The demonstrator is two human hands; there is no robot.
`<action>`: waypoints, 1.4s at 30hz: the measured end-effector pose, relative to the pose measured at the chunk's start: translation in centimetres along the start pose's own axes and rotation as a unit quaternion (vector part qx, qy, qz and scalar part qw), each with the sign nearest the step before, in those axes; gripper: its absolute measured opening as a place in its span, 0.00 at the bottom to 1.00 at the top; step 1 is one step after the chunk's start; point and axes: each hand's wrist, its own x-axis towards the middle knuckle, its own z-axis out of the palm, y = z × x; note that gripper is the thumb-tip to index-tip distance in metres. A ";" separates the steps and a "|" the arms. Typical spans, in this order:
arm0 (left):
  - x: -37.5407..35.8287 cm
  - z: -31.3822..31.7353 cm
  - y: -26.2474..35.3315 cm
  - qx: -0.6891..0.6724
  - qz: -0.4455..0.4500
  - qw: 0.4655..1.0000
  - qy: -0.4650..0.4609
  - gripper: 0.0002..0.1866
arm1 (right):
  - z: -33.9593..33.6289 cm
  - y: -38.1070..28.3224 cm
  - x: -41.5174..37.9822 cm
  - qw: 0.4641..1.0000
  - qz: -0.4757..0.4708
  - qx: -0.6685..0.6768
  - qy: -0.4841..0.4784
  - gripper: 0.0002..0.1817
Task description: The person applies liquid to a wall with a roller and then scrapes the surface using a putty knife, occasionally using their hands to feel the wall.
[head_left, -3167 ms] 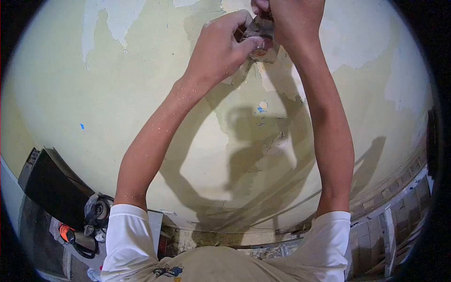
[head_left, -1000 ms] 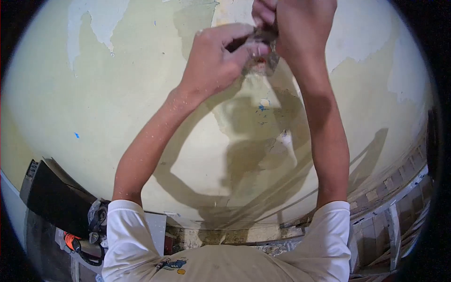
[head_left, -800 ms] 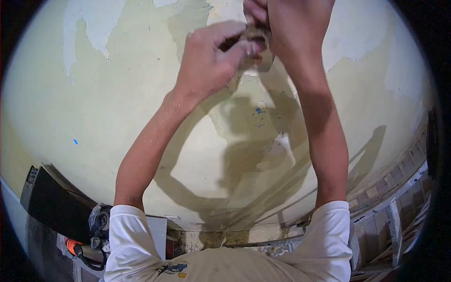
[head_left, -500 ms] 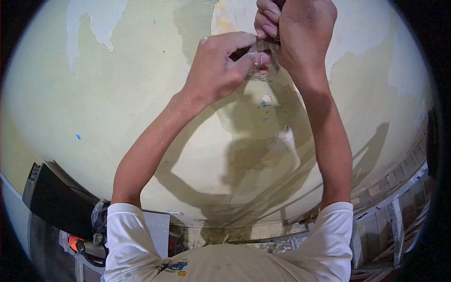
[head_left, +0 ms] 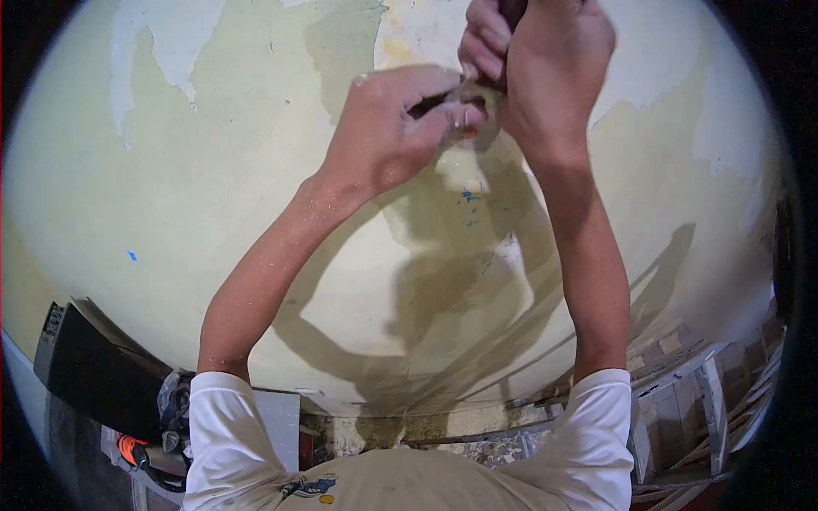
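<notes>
Both my hands are raised near the top centre, in front of a wall (head_left: 213, 196) with peeling pale green paint. My left hand (head_left: 400, 123) pinches a small, partly see-through piece (head_left: 487, 128) between thumb and forefinger; its outline is blurred. Just to the right, my right hand (head_left: 545, 77) is closed, fingers curled round something dark that I cannot make out. The two hands are close together at the fingertips. Bare white patches and small blue flecks (head_left: 469, 196) show on the wall below them, along with the shadow of my arms.
A black panel (head_left: 98, 370) leans at the lower left, beside a plastic bag (head_left: 173, 409) and an orange and black item (head_left: 132, 450). A wooden frame (head_left: 714, 413) stands at the lower right. Rubble and a worn ledge (head_left: 383, 430) run along the wall's foot.
The wall and the things at its foot have shifted slightly left and down in view. My left hand has moved a little left, and the see-through piece has changed its tilt.
</notes>
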 end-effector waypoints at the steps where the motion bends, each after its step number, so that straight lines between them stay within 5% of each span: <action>1: 0.5 0.0 -0.2 -0.031 0.012 0.999 0.034 0.08 | 0.0 -0.3 0.4 0.999 -0.031 0.003 -0.020 0.26; 5: -0.4 0.2 -0.1 0.016 0.068 0.997 0.040 0.07 | -0.4 -0.1 -0.6 0.998 -0.056 0.009 -0.028 0.27; 8: 0.8 -0.6 -0.2 -0.054 0.028 0.996 0.060 0.06 | 0.3 -0.8 0.2 0.995 -0.079 -0.062 -0.025 0.28; 13: -1.3 0.9 -0.1 -0.043 0.021 0.999 0.008 0.07 | -0.4 -0.2 -1.4 0.993 0.047 -0.093 0.048 0.29; 17: 0.3 -0.1 0.8 -0.054 -0.016 0.998 0.011 0.07 | 0.1 -0.6 -0.5 0.994 -0.027 -0.094 0.047 0.28; 20: -2.3 1.5 -0.2 0.016 0.107 0.994 0.022 0.07 | -3.3 1.0 -2.4 0.996 -0.034 0.029 -0.075 0.25; 22: -2.6 2.0 0.9 0.019 0.093 0.995 0.024 0.05 | -5.9 1.5 -2.3 0.967 0.008 0.145 -0.208 0.21; 24: -2.6 2.3 1.6 0.066 0.182 0.967 0.167 0.05 | -5.8 0.1 -3.7 0.996 -0.083 0.038 -0.003 0.26; 26: -8.2 4.1 4.0 -0.202 -0.057 0.954 0.214 0.10 | -8.3 -1.9 -6.1 0.971 -0.153 0.182 0.011 0.24; 27: -11.5 5.4 5.1 -0.342 -0.165 0.898 0.223 0.14 | -9.2 -2.3 -7.6 0.965 -0.167 0.195 0.049 0.24; 30: -14.3 9.6 5.8 -0.521 -0.176 0.834 -0.042 0.26 | -10.0 -0.7 -13.6 0.944 -0.153 0.203 0.208 0.20; 31: -13.9 10.6 6.6 -0.521 -0.175 0.834 -0.038 0.26 | -9.4 0.6 -15.5 0.933 -0.142 0.190 0.271 0.19; 33: -12.7 12.1 7.6 -0.733 -0.340 0.573 0.138 0.26 | -9.3 2.8 -18.5 0.932 -0.129 0.095 0.326 0.17; 35: -11.9 11.9 6.1 -0.715 -0.338 0.598 0.124 0.27 | -11.4 3.3 -21.0 0.941 -0.124 0.017 0.314 0.17; 37: -11.1 11.4 5.1 -0.685 -0.347 0.636 0.084 0.25 | -15.7 2.0 -22.7 0.973 0.030 -0.149 0.174 0.23; 40: -10.3 12.1 4.5 -0.648 -0.378 0.658 0.071 0.23 | -17.7 0.2 -23.1 0.945 0.209 -0.180 0.174 0.18; 42: -9.8 12.6 4.6 -0.636 -0.407 0.647 0.108 0.23 | -17.2 0.8 -22.0 0.938 0.128 -0.306 0.102 0.18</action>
